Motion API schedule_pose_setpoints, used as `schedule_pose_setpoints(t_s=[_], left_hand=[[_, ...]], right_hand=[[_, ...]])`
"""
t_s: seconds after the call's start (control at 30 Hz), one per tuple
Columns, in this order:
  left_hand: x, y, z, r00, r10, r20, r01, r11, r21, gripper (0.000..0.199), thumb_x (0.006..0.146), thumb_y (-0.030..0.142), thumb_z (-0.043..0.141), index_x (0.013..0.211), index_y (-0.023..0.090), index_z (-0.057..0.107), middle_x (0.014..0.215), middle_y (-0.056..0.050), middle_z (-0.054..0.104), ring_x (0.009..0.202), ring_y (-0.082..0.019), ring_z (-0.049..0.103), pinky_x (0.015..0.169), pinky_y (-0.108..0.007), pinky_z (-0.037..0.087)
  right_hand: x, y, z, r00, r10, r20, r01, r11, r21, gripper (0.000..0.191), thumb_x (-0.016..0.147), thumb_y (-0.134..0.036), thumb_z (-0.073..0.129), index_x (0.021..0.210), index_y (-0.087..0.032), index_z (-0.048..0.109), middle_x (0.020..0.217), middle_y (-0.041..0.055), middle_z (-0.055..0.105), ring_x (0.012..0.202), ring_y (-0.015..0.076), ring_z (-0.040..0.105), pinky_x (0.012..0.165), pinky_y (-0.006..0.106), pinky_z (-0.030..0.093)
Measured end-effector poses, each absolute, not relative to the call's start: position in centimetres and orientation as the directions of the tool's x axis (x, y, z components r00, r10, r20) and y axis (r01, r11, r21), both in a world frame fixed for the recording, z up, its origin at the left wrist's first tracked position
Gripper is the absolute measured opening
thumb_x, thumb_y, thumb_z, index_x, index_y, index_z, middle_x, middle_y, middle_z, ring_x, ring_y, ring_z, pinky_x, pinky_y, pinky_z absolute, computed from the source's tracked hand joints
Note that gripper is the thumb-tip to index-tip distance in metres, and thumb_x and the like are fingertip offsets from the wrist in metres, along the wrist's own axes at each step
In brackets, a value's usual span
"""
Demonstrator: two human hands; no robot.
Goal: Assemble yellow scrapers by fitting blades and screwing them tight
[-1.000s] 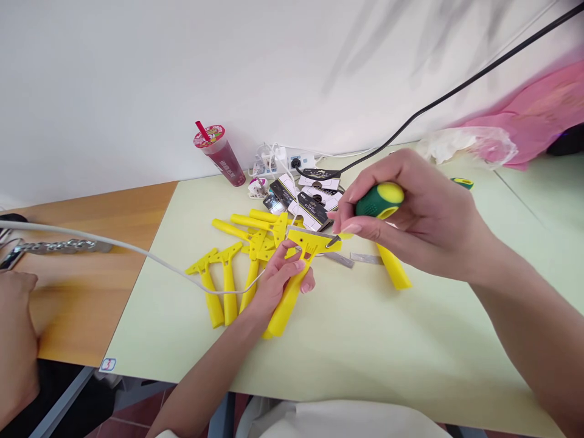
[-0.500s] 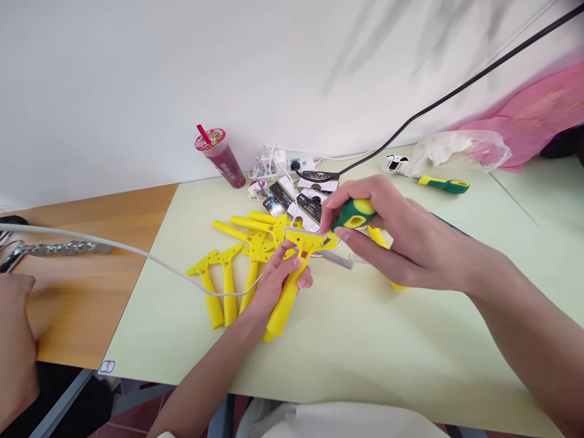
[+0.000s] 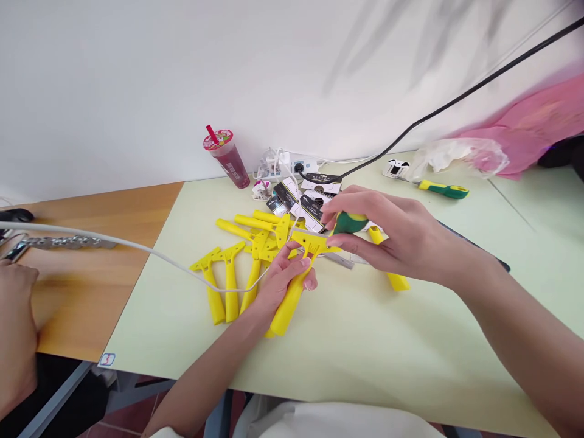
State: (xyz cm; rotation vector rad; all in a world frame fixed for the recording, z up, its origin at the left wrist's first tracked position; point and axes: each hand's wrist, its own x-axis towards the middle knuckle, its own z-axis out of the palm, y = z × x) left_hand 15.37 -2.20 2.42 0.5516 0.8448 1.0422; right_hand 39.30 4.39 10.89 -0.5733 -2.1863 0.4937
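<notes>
My left hand (image 3: 286, 278) is wrapped round the neck of a yellow scraper (image 3: 292, 298), its head tilted up and away from me, a thin metal blade along the head's far edge. In my right hand (image 3: 392, 234) is a green and yellow screwdriver (image 3: 350, 223), gripped by its stubby handle between thumb and fingers. The screwdriver's end meets the right side of the scraper head; the tip itself is hidden. Several more yellow scrapers (image 3: 231, 286) lie to the left and behind my left hand. Another yellow handle (image 3: 391, 267) rests beyond my right hand.
Black and white cards (image 3: 308, 210) lie before a power strip (image 3: 305, 166). A drink cup (image 3: 232, 164) stands by the wall. A second screwdriver (image 3: 443, 189) lies at the back right near a plastic bag (image 3: 456, 158). A white cable (image 3: 150, 250) crosses the left. Another person's hand (image 3: 16, 304) is at far left.
The right hand has turned around the screwdriver handle, whose visible side differs now. Both hands remain at the scraper head. The whole view has shifted slightly.
</notes>
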Motion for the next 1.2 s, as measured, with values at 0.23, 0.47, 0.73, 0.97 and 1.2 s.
schedule_pose_setpoints(t_s=[0.23, 0.47, 0.73, 0.97, 1.2], left_hand=[[15.7, -2.1, 2.5, 0.231, 0.915, -0.331, -0.477, 0.403, 0.781, 0.059, 0.085, 0.037, 0.100, 0.124, 0.024, 0.058, 0.093, 0.003, 0.071, 0.058, -0.007, 0.057, 0.069, -0.029, 0.046], [15.6, -2.2, 2.2, 0.260, 0.909, -0.325, -0.526, 0.416, 0.742, 0.060, 0.082, 0.032, 0.102, 0.122, 0.023, 0.058, 0.099, 0.003, 0.071, 0.061, -0.007, 0.064, 0.069, -0.028, 0.052], [15.6, -1.7, 1.9, 0.181, 0.910, -0.374, -0.528, 0.411, 0.743, 0.066, 0.077, 0.031, 0.106, 0.123, 0.024, 0.060, 0.102, 0.000, 0.074, 0.075, -0.014, 0.076, 0.066, -0.025, 0.057], [15.8, -2.1, 2.3, 0.197, 0.912, -0.359, -0.523, 0.407, 0.749, 0.064, 0.078, 0.030, 0.106, 0.123, 0.023, 0.061, 0.097, 0.001, 0.073, 0.071, -0.012, 0.073, 0.064, -0.024, 0.056], [15.6, -2.2, 2.1, 0.209, 0.919, -0.333, -0.565, 0.392, 0.727, 0.066, 0.076, 0.027, 0.107, 0.122, 0.024, 0.059, 0.102, 0.001, 0.072, 0.066, -0.009, 0.068, 0.061, -0.024, 0.052]], right_hand=[[39.5, 4.1, 11.6, -0.596, 0.595, 0.538, 0.237, 0.771, -0.591, 0.044, 0.111, -0.035, 0.070, 0.155, -0.037, 0.068, 0.134, 0.0096, 0.082, 0.109, 0.0311, 0.082, 0.089, 0.048, 0.071], [39.4, 4.5, 11.1, -0.567, 0.552, 0.611, 0.197, 0.811, -0.551, 0.036, 0.109, -0.039, 0.077, 0.144, -0.035, 0.076, 0.126, 0.0076, 0.084, 0.101, 0.0274, 0.083, 0.088, 0.045, 0.073], [39.5, 3.8, 12.5, -0.632, 0.579, 0.515, 0.261, 0.785, -0.562, 0.035, 0.112, -0.031, 0.064, 0.147, -0.033, 0.072, 0.131, 0.0084, 0.084, 0.108, 0.0270, 0.082, 0.085, 0.042, 0.072], [40.0, 3.3, 13.2, -0.637, 0.596, 0.490, 0.298, 0.776, -0.557, 0.044, 0.108, -0.024, 0.064, 0.151, -0.032, 0.069, 0.135, 0.0101, 0.081, 0.113, 0.0293, 0.081, 0.087, 0.045, 0.072], [40.2, 3.8, 12.6, -0.603, 0.585, 0.543, 0.238, 0.781, -0.577, 0.033, 0.111, -0.039, 0.072, 0.144, -0.036, 0.074, 0.130, 0.0079, 0.082, 0.100, 0.0265, 0.081, 0.084, 0.044, 0.072]])
